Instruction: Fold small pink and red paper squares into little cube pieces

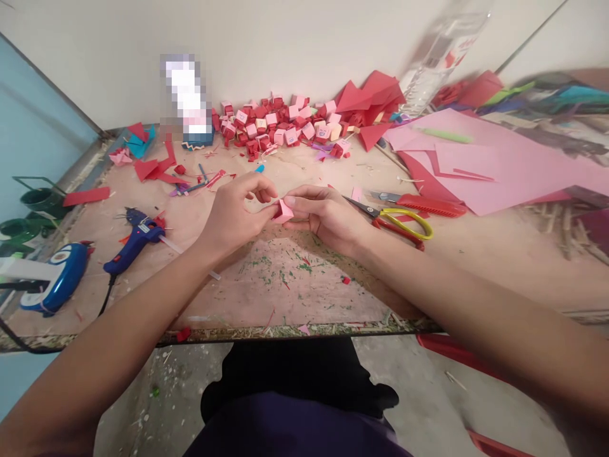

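Between both hands, over the middle of the table, is a small folded pink paper piece. The fingertips of my left hand pinch its left side. My right hand grips it from the right, thumb on top, with the other fingers curled behind and below. Part of the paper is hidden by the fingers. Beyond the hands lies a heap of small red and pink folded paper boxes. Scissors with yellow and red handles rest just right of my right hand, beside a red-handled cutter.
A blue glue gun lies on the left, near a blue-and-white lamp-like object and green holders. Pink paper sheets cover the right side. A plastic bottle leans at the back. Paper scraps dot the table.
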Tool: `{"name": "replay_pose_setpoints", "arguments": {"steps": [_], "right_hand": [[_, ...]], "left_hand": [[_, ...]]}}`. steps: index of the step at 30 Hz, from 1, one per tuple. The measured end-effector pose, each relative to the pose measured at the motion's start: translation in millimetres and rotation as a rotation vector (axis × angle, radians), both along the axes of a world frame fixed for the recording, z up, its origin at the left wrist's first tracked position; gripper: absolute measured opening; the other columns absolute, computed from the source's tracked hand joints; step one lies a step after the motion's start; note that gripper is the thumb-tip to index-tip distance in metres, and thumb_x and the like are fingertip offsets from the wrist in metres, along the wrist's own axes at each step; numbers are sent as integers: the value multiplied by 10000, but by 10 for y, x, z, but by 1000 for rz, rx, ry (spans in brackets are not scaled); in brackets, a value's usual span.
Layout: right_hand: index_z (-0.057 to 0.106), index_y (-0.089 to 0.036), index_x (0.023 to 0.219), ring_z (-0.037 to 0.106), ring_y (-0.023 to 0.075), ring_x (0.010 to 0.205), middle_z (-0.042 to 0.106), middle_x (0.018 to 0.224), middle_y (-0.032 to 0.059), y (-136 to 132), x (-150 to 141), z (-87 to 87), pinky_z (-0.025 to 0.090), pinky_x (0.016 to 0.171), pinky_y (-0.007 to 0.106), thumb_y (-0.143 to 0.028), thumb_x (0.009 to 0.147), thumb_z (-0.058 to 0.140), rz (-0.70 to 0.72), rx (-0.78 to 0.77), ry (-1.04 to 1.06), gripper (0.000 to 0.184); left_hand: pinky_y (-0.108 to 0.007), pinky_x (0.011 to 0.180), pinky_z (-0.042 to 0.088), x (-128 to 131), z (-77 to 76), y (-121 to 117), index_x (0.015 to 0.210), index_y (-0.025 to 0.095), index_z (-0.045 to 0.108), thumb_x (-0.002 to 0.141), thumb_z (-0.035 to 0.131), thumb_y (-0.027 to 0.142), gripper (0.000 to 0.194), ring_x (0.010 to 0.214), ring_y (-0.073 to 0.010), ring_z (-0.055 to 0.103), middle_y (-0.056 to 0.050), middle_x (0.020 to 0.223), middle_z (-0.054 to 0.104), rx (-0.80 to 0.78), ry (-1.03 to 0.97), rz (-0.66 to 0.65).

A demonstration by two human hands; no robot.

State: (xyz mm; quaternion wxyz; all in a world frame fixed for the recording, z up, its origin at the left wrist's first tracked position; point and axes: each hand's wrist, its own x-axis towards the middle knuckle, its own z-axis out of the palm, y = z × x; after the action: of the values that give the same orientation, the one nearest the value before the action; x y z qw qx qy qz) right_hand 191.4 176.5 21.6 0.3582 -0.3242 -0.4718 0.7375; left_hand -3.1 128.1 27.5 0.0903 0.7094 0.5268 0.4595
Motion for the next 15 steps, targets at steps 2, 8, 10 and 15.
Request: {"name": "replay_pose_setpoints", "arguments": {"steps": [2, 8, 10, 15], "right_hand": [[831, -183, 840, 766, 189, 828, 801, 889, 62, 2, 4, -4, 664, 828, 336, -299, 732, 1010, 4, 29, -15, 239], [835, -196, 814, 751, 198, 863, 800, 904, 56, -5, 3, -21, 672, 872, 372, -350, 691, 1026, 32, 86, -17, 275], [839, -205, 820, 745, 196, 872, 801, 904, 50, -9, 1, -27, 673, 872, 366, -344, 700, 1017, 33, 89, -18, 256], [845, -198, 842, 750, 192, 881, 800, 918, 52, -8, 11, -22, 671, 854, 346, -322, 731, 998, 33, 69, -28, 226]], "left_hand": [[-319, 794, 571, 2, 3, 2, 842, 240, 728, 822, 765, 151, 99, 805, -175, 690, 22, 818, 759, -14, 29, -11], [-302, 709, 530, 3, 3, -18, 811, 242, 749, 834, 692, 123, 134, 738, -177, 681, 13, 786, 773, 8, 130, 3], [-309, 700, 523, -8, -19, -19, 834, 241, 765, 843, 682, 137, 133, 734, -185, 691, 4, 802, 785, 29, 177, 8], [-339, 765, 573, -39, -118, 7, 908, 254, 805, 874, 645, 152, 193, 750, -201, 714, -5, 844, 809, 75, 256, 14]]}}
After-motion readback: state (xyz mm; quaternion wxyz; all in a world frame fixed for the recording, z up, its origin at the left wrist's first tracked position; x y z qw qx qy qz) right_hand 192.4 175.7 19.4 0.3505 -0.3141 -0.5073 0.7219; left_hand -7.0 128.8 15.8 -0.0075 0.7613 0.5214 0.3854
